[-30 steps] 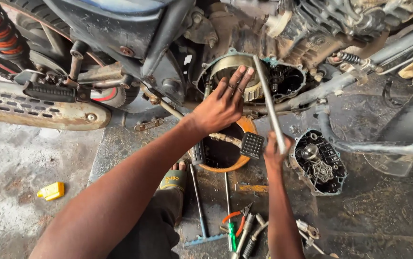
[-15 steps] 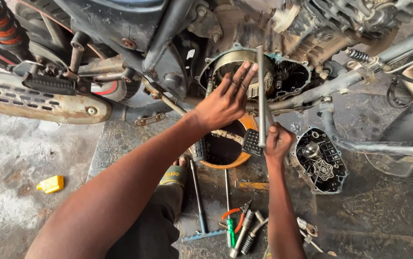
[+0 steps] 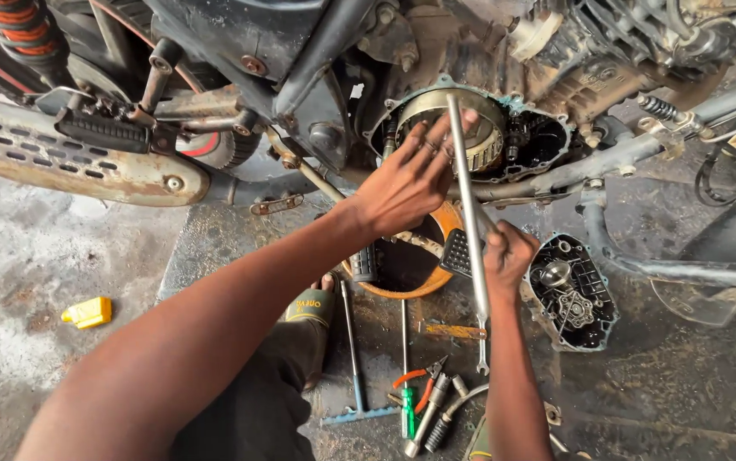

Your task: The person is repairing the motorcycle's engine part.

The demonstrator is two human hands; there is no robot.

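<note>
My left hand (image 3: 406, 182) is pressed flat, fingers spread, against the round clutch drum (image 3: 458, 128) inside the open side of a motorcycle engine (image 3: 539, 141). My right hand (image 3: 509, 256) grips a long steel rod tool (image 3: 466, 196) that stands almost upright, its top end reaching the clutch drum beside my left fingers and its lower end pointing at the ground. The removed engine cover (image 3: 573, 294) lies on the ground just right of my right hand.
An orange bowl (image 3: 415, 286) sits under the engine. A T-handle wrench (image 3: 353, 358), pliers (image 3: 415, 384) and other tools lie on the oily ground near my sandalled foot (image 3: 310, 303). The exhaust muffler (image 3: 69, 158) runs at left; a yellow bottle (image 3: 88, 312) lies on concrete.
My right hand has swung the rod from a lean to nearly upright and brought its top end onto the clutch drum. My left hand stays on the drum.
</note>
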